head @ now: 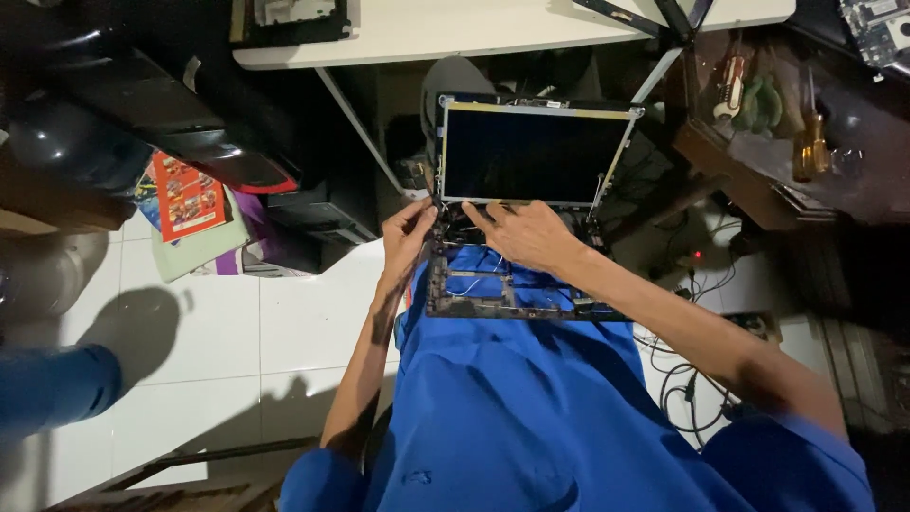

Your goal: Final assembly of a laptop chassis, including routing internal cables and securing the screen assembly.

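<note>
A stripped small black laptop [531,209] rests on the lap of a person in a blue shirt [512,408], seated over a white tiled floor [237,341]. Its bare, bezel-less dark screen panel [531,154] stands open, facing the wearer, long axis running left to right. The gutted black base frame [502,294], keyboard and top cover already gone with loose wires showing, appears well into disassembly; screen and hinges remain attached. The right hand [526,232] lies spread across the hinge line, fingers flat. The left hand [406,232] pinches at the left hinge corner, fingertips pressed together
</note>
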